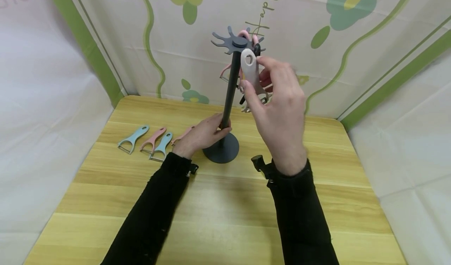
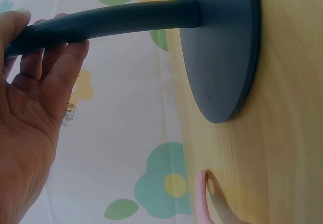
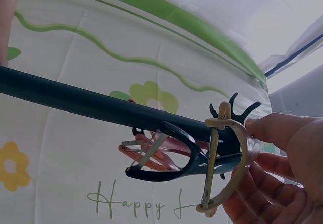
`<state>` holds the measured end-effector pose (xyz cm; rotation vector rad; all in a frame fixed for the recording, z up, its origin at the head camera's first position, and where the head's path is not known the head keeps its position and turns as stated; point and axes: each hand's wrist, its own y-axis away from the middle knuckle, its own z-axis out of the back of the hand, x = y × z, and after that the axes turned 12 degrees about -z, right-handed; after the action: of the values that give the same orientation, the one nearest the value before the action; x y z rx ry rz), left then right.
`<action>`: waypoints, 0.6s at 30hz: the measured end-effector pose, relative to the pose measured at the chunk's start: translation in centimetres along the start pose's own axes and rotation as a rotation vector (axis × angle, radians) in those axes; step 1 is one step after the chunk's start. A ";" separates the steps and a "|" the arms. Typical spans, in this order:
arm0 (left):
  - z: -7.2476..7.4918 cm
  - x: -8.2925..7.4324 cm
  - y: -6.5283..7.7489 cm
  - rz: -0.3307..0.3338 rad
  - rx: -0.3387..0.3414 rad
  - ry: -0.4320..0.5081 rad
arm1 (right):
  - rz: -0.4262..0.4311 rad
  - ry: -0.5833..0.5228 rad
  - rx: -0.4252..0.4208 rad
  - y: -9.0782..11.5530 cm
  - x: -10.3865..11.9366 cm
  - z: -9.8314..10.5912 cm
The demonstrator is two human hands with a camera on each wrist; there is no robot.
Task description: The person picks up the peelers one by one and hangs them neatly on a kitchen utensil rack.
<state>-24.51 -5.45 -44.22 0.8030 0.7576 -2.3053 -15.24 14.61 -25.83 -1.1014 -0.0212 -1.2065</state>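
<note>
My right hand (image 1: 282, 100) pinches a white Y-shaped peeler (image 1: 249, 70) by its handle, close beside the top of a dark grey stand. The peeler's holed end points up and its blade end down. In the right wrist view, a black peeler (image 3: 154, 175) and pink peelers (image 3: 169, 146) hang from the stand, behind the white one. The hooked top (image 1: 225, 42) has several curved arms, some bare on the left. Lower down, my left hand (image 1: 202, 134) holds the stand's pole (image 2: 126, 19), fingers and thumb around it. The round base (image 1: 222, 154) rests on the table.
Left of the stand, two light blue peelers (image 1: 135, 136) and a pink peeler (image 1: 152, 139) lie on the wooden table (image 1: 218, 218). Another pink peeler (image 1: 188, 130) is partly hidden by my left hand. A flowered cloth (image 1: 204, 61) hangs behind the table.
</note>
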 end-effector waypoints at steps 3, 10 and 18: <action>0.0 0.1 0.0 0.001 0.003 0.000 | -0.010 -0.010 0.006 0.1 -0.1 -0.4; 0.0 0.1 -0.1 -0.002 0.006 -0.011 | -0.032 -0.024 0.030 0.4 -0.3 -1.0; 0.1 0.0 -0.1 0.003 0.017 -0.014 | -0.071 -0.031 0.051 1.0 -0.5 -0.8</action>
<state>-24.62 -5.49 -44.15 0.7940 0.7316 -2.3150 -15.14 14.35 -27.17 -1.0823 -0.1147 -1.2458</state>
